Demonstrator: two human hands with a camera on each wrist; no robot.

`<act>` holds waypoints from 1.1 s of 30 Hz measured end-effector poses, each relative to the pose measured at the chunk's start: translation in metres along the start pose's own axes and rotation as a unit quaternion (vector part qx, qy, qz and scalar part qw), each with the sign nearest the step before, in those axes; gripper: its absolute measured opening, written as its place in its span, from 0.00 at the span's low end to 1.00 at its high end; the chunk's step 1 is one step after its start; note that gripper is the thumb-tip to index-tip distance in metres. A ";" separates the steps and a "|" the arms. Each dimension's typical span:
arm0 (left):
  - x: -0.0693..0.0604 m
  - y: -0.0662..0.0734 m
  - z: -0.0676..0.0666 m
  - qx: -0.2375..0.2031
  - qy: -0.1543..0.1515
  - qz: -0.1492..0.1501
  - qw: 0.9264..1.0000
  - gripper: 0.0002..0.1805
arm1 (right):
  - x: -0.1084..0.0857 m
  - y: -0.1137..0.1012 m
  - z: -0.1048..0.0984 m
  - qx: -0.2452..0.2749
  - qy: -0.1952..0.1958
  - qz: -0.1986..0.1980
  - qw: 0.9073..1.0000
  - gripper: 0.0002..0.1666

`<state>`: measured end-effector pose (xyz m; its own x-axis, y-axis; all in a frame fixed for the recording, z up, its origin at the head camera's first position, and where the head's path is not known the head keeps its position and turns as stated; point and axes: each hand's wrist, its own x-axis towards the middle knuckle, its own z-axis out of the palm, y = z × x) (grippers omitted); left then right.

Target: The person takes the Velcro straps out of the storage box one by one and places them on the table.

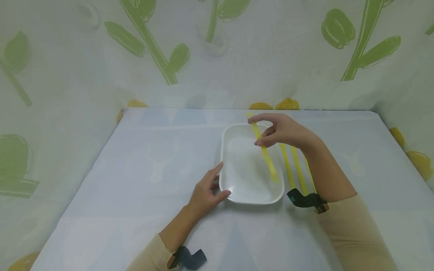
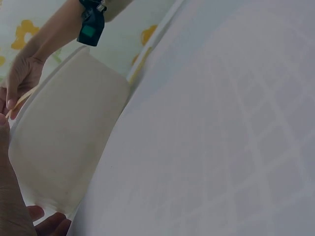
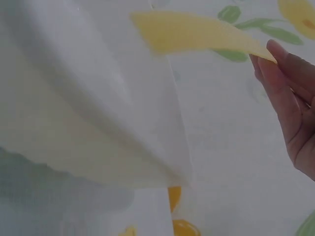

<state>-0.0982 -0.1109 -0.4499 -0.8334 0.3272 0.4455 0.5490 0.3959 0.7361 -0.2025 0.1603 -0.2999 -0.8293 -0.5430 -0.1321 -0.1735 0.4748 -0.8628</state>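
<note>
A long yellow strip (image 1: 269,162) hangs slanting over a white rectangular tray (image 1: 242,177). My right hand (image 1: 288,130) pinches the strip near its upper part. In the right wrist view the strip (image 3: 192,32) bends and stands out from between the thumb and fingers. My left hand (image 1: 205,192) holds the tray by its left side near the front corner, thumb at the rim. The left wrist view has the tray's outer wall (image 2: 74,128) close up, with fingertips (image 2: 51,223) against its lower end. Nothing lies inside the tray.
Several more yellow strips (image 1: 298,169) lie side by side on the table, right of the tray and partly hidden under my right arm. A pale cloth (image 1: 162,195) covers the table. Behind it hangs a curtain (image 1: 264,49) with green plants and yellow flowers.
</note>
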 end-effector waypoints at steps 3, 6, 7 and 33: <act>0.000 0.000 0.000 -0.001 -0.002 -0.003 1.000 0.47 | -0.008 0.004 -0.006 -0.008 0.021 0.010 1.000 0.36; 0.000 -0.001 -0.001 -0.004 -0.005 -0.004 1.000 0.47 | -0.015 0.009 -0.012 -0.013 0.046 0.020 0.999 0.37; -0.001 -0.001 0.000 -0.005 -0.005 -0.003 1.000 0.47 | -0.017 0.010 -0.014 -0.011 0.055 0.022 0.998 0.37; -0.001 0.000 -0.001 -0.022 -0.008 -0.016 1.000 0.46 | -0.088 0.081 -0.058 -0.004 0.131 0.088 0.987 0.38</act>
<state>-0.0972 -0.1118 -0.4501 -0.8490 0.3295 0.4130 0.5184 0.3689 0.7714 -0.1744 0.2869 -0.3299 -0.9554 -0.2546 -0.1493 -0.0166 0.5515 -0.8340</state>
